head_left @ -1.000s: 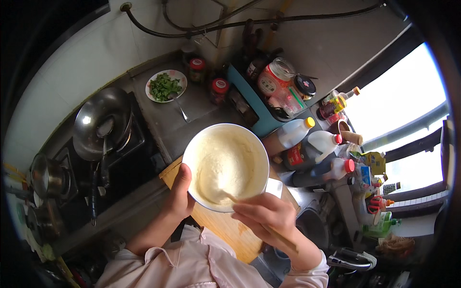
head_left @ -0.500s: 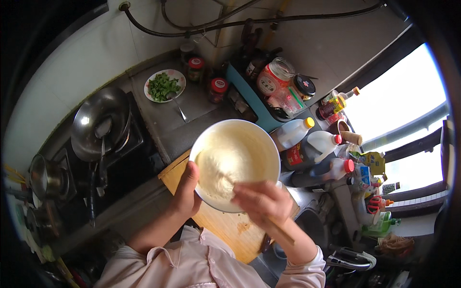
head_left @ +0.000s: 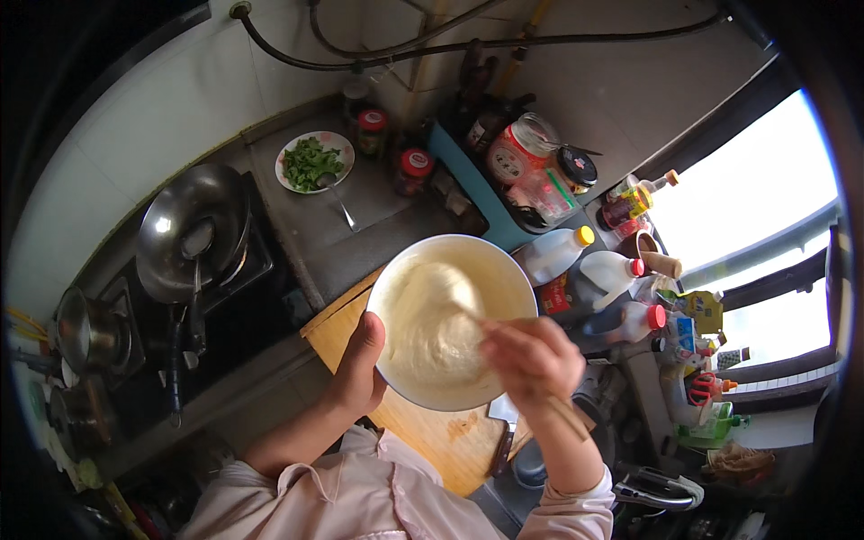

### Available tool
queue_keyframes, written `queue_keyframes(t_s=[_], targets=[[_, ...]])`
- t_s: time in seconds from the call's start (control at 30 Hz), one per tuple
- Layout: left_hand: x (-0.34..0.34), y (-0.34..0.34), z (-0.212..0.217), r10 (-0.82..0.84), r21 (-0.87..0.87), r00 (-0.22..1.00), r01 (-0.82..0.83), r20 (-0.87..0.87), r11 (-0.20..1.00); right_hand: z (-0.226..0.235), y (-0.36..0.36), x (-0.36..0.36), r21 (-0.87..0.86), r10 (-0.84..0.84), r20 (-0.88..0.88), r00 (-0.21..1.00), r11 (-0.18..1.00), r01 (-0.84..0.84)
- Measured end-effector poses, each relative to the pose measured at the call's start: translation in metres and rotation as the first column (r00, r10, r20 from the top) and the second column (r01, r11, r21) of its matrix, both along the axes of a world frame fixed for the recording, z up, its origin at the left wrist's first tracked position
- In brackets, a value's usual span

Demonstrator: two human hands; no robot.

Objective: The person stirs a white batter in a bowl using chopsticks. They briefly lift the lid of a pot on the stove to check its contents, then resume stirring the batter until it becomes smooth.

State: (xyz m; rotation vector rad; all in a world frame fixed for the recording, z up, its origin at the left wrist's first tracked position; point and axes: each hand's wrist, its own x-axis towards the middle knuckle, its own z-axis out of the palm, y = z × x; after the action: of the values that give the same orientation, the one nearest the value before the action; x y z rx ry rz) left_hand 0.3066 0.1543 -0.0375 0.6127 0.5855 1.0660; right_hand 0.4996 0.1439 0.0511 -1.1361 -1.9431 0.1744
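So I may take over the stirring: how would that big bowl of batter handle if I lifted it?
The bowl looks well filled with pale batter, so probably heavy. The left hand grips its rim while the right hand stirs, suggesting it slides or tips unsteadied. Its smooth wall may be slippery.

A wok [head_left: 193,229] sits on the stove, a plate of chopped greens [head_left: 313,162] near capped bottles [head_left: 585,270].

Right of the cream mixing bowl [head_left: 450,270] we see three white plastic jugs, one yellow-capped [head_left: 553,255] and two red-capped [head_left: 605,273] [head_left: 630,321], each bearing a red label; beyond the bowl stand two red-lidded jars [head_left: 413,170] [head_left: 371,131] and a clear red-and-white labelled jar [head_left: 515,155].
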Motion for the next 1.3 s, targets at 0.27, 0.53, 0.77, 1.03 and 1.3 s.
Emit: queue_keyframes(t_s=[0.27,0.53,0.77,1.03,1.3], targets=[[-0.013,0.008,-0.001,0.07,0.175,0.997,-0.065,-0.025,0.982,0.017,-0.04,-0.007,-0.124,0.095,0.061,0.994,0.989,-0.087],[-0.014,0.0,0.001,0.08,0.0,0.995,-0.08,-0.056,0.997,0.004,-0.002,0.0,-0.019,-0.14,0.049,0.989,0.99,0.141],[-0.027,0.002,-0.011,0.18,0.024,0.978,-0.179,-0.103,0.984,0.012,-0.026,-0.04,-0.157,0.165,0.035,0.986,0.975,-0.158],[-0.046,-0.003,0.0,0.183,-0.002,0.983,-0.183,-0.031,0.983,0.012,0.0,-0.032,-0.03,-0.015,0.207,0.978,0.999,0.022],[-0.035,-0.004,0.0,0.139,-0.082,0.987,-0.133,0.076,0.988,-0.004,-0.002,-0.054,0.001,0.161,0.138,0.977,0.987,-0.163]])
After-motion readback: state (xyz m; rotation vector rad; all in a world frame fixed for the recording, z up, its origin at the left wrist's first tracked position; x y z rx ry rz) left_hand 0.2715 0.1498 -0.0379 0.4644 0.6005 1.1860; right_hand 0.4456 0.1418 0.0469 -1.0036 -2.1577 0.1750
